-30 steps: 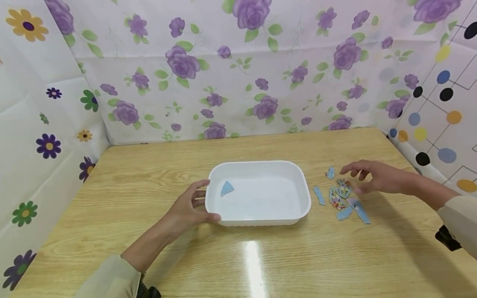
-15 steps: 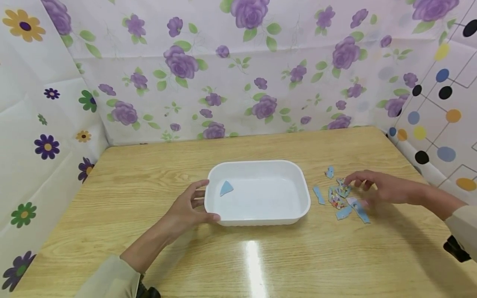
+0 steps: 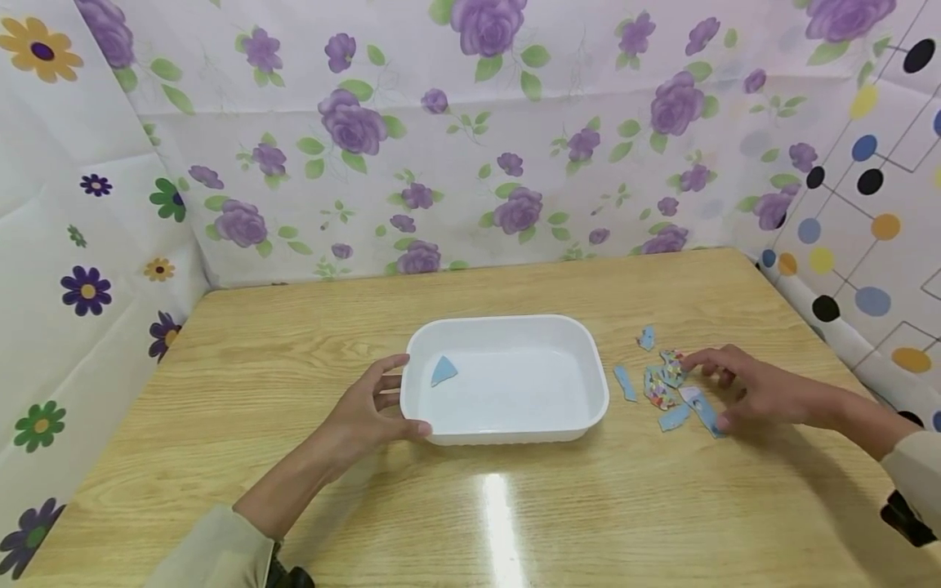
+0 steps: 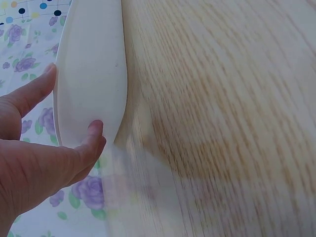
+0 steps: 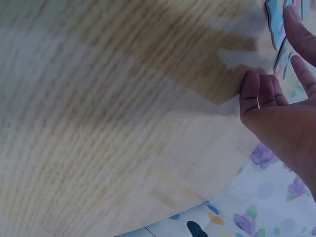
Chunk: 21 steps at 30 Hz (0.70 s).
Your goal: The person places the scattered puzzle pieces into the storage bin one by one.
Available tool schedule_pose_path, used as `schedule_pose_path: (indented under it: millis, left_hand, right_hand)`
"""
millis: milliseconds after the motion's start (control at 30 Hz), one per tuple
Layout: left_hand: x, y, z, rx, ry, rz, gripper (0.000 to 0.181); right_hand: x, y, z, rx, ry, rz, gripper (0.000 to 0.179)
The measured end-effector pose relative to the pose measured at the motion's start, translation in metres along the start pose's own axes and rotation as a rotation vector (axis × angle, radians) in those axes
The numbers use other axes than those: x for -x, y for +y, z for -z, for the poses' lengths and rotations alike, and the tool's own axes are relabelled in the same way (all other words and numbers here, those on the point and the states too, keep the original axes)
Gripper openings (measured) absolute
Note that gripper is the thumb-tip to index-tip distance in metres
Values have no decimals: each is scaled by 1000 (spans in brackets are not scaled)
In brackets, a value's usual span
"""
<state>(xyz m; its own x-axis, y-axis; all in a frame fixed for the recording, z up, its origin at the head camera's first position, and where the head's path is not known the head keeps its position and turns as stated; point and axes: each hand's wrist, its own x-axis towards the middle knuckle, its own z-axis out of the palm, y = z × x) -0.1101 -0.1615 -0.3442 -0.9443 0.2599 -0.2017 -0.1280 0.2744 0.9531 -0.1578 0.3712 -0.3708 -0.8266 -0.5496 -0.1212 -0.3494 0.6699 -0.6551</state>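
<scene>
A white rectangular tray [image 3: 529, 396] stands on the table, with a light-blue triangular flat piece [image 3: 444, 371] lying inside at its left. My left hand [image 3: 371, 406] grips the tray's left end, its thumb on the front corner and its fingers along the side. Over the flat jagged pieces to the tray's right is my right hand [image 3: 760, 392]. Its thumb is at the lower end of a long blue piece [image 3: 703, 411], and its index fingertip is by a colourful patterned piece [image 3: 672, 369]. In the right wrist view, the other fingers bend loosely near the tabletop.
Beside the patterned piece lie another patterned piece [image 3: 659, 389], a blue piece [image 3: 675, 418], a narrow strip [image 3: 625, 382] and a small blue piece [image 3: 647, 337]. The wooden table [image 3: 294, 343] is bounded by flowered sheets [image 3: 441, 180] behind and at the sides.
My right hand has moved down and toward the front, from above the patterned pieces to the long blue piece. The left hand keeps its place on the tray.
</scene>
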Motion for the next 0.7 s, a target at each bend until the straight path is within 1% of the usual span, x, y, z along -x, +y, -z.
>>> schedule_pose_path:
  millis: [67, 133, 300, 400, 467, 700]
  left_hand:
    - [0, 1, 0, -3, 1, -3, 103]
    - [0, 2, 0, -7, 3, 1, 103]
    - [0, 2, 0, 4, -1, 4, 103]
    - [-1, 1, 0, 14, -8, 2, 103]
    - [-1, 1, 0, 18, -11, 0, 103]
    - [-1, 0, 0, 24, -15, 1, 103]
  right_hand:
    - [1, 1, -1, 4, -4, -1, 76]
    - [2, 2, -2, 16, 1, 15, 77]
    - [4, 6, -8, 84, 43, 85, 78]
    - [6, 8, -11, 123, 55, 92, 76]
    - [7, 8, -12, 129, 62, 83, 76]
    - [6, 10, -14, 106, 70, 63, 69]
